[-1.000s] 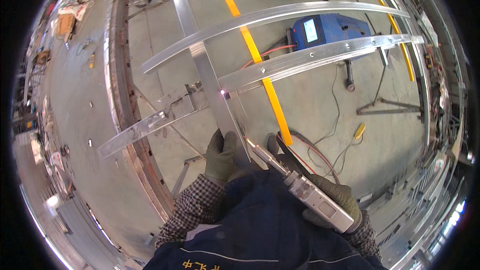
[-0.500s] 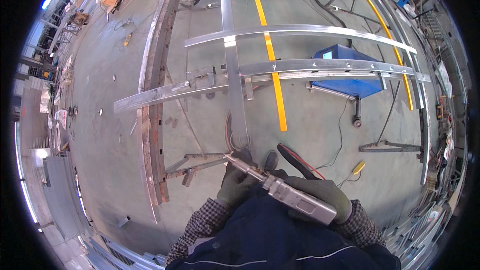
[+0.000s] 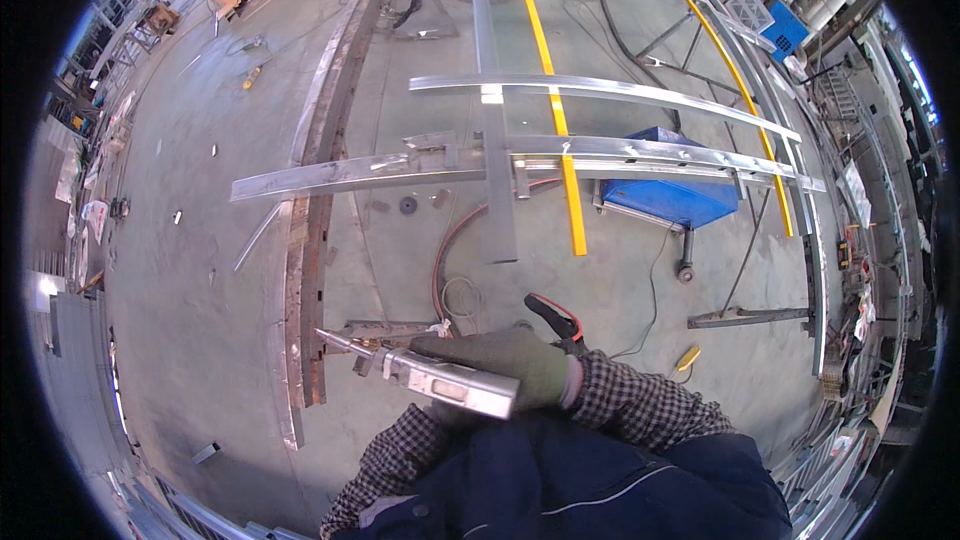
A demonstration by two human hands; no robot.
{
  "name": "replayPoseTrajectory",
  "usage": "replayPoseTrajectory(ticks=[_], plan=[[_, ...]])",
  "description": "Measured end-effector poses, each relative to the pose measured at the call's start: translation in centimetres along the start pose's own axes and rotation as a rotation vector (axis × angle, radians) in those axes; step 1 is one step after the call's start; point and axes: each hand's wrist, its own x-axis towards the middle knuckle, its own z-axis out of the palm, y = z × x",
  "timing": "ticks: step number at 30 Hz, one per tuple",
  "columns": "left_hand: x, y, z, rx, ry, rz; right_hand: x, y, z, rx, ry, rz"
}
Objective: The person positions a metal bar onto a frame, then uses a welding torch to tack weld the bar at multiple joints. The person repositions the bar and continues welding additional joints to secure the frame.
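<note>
My right grip was clamped on a boxy silver metal tool; my hidden left grip I couldn't tell. Holding seemed the step; moving next needed clearance left of the right grip.

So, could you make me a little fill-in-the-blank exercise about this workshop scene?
The olive-green gloved hand visibly gripping the pointed silver metal tool is the person's ____ one.
Long, flat yellow bars crossing the shiny silver metal rails number ____.
The box-shaped machine on the smooth grey floor below those rails is coloured ____.

Missing words: right; two; blue.
</note>
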Motion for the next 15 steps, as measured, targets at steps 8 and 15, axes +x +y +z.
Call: replayPoseTrajectory(ticks=[8, 15], plan=[[-10.2, -2.0, -4.8, -0.281, 0.237, -0.045, 6.9, -1.7, 12.6, -0.058, -0.287, 0.097], [-17.9, -0.7, -9.9, -0.371, 0.539, -0.004, 10.5, -3.2, 17.9, -0.09, -0.173, -0.004]])
